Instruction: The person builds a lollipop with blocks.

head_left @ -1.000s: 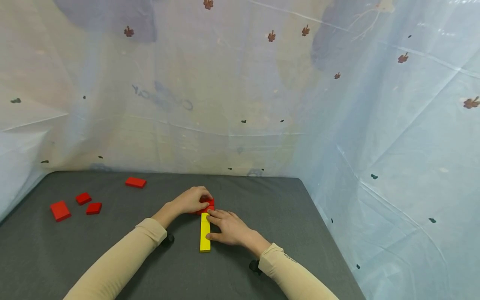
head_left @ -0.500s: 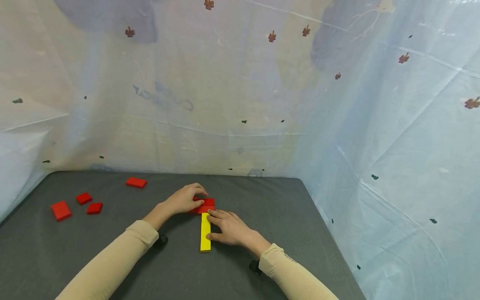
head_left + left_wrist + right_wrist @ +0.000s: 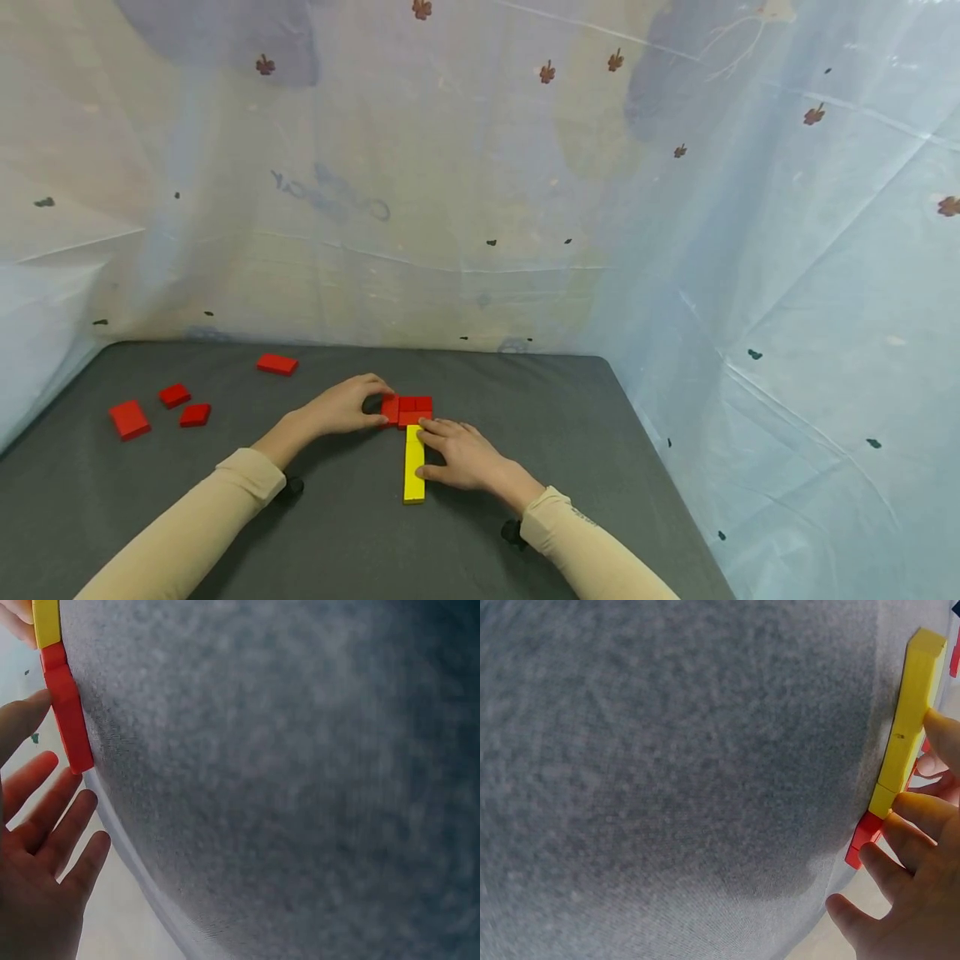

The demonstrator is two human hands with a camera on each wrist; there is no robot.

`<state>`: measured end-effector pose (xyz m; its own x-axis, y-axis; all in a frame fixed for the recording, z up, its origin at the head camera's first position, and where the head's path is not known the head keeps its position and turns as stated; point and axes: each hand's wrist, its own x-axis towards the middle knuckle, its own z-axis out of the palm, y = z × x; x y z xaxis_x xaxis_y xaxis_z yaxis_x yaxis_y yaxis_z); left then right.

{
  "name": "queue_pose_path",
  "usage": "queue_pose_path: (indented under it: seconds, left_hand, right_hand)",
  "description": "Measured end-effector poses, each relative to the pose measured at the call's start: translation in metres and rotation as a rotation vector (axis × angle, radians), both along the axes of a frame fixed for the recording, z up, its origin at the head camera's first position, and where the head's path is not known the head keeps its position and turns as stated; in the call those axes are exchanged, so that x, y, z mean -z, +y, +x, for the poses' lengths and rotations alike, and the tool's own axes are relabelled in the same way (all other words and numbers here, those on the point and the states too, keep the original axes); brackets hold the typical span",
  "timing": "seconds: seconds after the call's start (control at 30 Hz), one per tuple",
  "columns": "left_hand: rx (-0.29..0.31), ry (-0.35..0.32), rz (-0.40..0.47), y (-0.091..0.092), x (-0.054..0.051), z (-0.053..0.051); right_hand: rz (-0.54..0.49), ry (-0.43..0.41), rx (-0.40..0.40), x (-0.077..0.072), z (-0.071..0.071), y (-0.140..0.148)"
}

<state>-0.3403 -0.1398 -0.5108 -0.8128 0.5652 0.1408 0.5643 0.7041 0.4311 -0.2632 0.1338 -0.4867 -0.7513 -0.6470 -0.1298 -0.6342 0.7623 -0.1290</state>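
A flat cluster of red blocks lies on the dark table, with a long yellow strip of blocks running from its near edge toward the person. At the cluster's left side is my left hand, the thumb touching or very near the leftmost red block. In the left wrist view that hand's fingers are spread and fairly straight beside the red blocks. My right hand rests along the right side of the yellow strip, thumb and fingertips against it; its fingers are extended in the right wrist view.
Several loose red blocks lie at the left of the table, among them a larger one and an oblong one near the back edge. A pale plastic curtain surrounds the table's back and right sides.
My left hand has drawn back to the left from over the red blocks, uncovering more of them. The right hand has stayed at the yellow strip.
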Motion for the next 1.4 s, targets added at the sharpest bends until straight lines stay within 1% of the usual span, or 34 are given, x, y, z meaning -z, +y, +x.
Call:
queue_pose_path:
  seconds: [0.23,0.47,0.67,1.0,1.23,1.4]
  left_hand:
    - [0.001,-0.026,0.003,0.0,0.0,0.002]
    - [-0.019,-0.018,0.006,-0.001,-0.002,-0.003]
    - [-0.026,-0.007,-0.009,0.001,-0.001,-0.007]
    - [-0.038,-0.013,-0.012,0.005,0.0,-0.009]
    - [-0.02,0.01,-0.014,0.004,-0.002,-0.008]
    - [-0.027,0.005,-0.019,0.004,-0.001,-0.008]
  right_hand:
    - [-0.014,-0.007,0.002,0.002,0.0,0.0]
    - [-0.009,-0.012,0.009,0.0,-0.001,-0.001]
    - [0.001,0.005,0.003,0.0,0.0,0.0]
    - [0.0,0.005,0.005,0.0,0.0,0.0]
    - [0.001,0.004,0.003,0.0,0.0,0.0]
    - [0.005,0.008,0.003,0.0,0.0,0.0]
